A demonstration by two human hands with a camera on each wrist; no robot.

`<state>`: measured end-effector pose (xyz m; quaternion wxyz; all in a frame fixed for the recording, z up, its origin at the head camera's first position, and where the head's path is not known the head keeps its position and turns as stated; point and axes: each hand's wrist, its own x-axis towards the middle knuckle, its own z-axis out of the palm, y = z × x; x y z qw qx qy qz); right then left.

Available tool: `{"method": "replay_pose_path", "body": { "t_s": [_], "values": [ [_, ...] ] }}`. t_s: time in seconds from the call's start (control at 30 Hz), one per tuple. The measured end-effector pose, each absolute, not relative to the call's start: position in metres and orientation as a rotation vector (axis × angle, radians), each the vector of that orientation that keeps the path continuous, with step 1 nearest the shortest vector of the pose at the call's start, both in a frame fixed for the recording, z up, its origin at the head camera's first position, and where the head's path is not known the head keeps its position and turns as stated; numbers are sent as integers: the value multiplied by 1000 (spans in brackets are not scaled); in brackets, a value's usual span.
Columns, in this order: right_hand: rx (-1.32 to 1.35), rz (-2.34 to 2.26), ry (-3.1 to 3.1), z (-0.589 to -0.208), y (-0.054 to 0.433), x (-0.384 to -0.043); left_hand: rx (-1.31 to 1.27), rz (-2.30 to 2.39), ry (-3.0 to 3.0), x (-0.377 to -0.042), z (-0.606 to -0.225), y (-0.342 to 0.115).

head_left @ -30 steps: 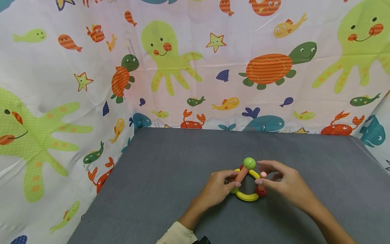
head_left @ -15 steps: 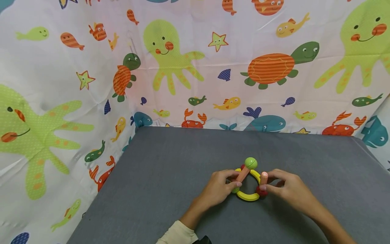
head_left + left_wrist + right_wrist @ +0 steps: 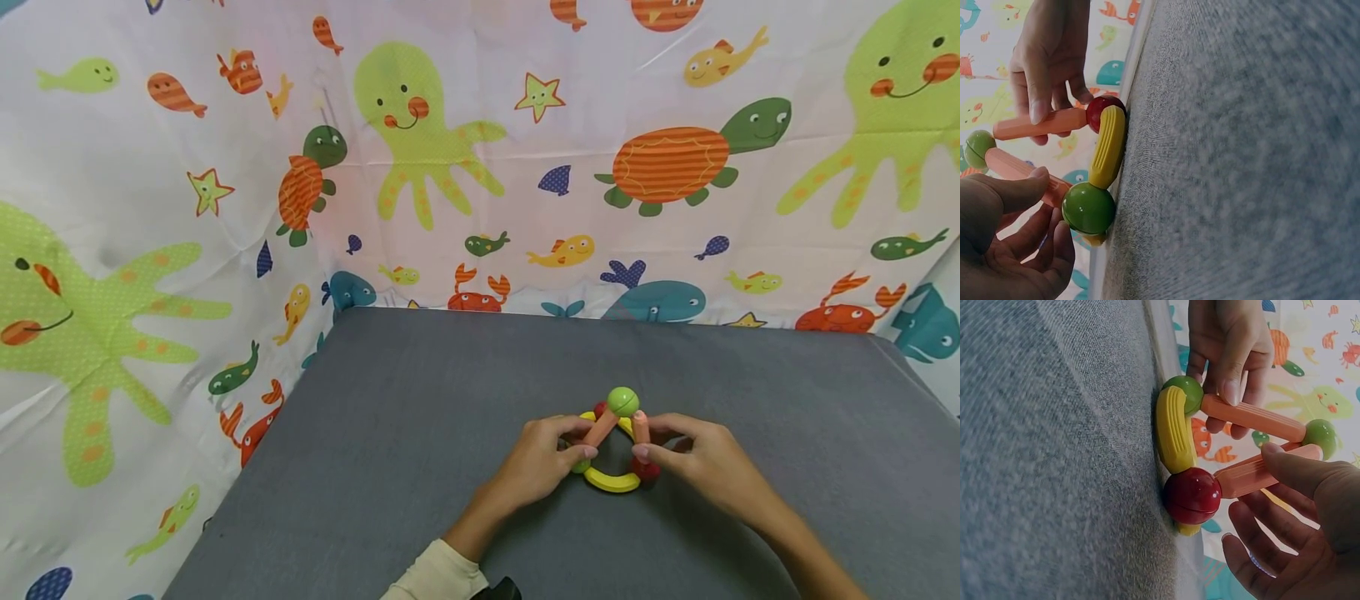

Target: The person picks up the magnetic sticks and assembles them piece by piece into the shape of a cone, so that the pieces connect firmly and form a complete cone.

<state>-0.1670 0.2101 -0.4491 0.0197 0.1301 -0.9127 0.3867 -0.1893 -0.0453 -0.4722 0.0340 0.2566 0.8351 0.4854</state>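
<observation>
In the head view, a ring of curved yellow pieces (image 3: 611, 482), joined by red and green balls, lies on the grey surface. My left hand (image 3: 534, 462) pinches a slanted orange rod (image 3: 1013, 165) that rises from the lower green ball (image 3: 1089, 208). A second green ball (image 3: 623, 402) caps that rod. My right hand (image 3: 708, 462) pinches another orange rod (image 3: 1250, 475), which stands on the near red ball (image 3: 1192, 495) and leans inward. Its free end is right beside the top green ball; whether they touch, I cannot tell. A farther red ball (image 3: 599, 408) is partly hidden.
Grey cloth (image 3: 420, 400) covers the table around the ring. Behind and to the left hangs a white curtain (image 3: 465, 167) printed with sea animals. A light sleeve (image 3: 438, 571) shows on the left forearm.
My right fingers have closed on the right rod, which was upright and now tilts left towards the top green ball. My left hand keeps its hold with little movement.
</observation>
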Motion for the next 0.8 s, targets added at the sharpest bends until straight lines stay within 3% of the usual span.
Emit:
{"method": "replay_pose_path", "body": {
  "t_s": [0.8],
  "values": [
    [415,1207,-2847,-456,220,-166,796,1561,2551,-190,-479,-55]
  ]
}}
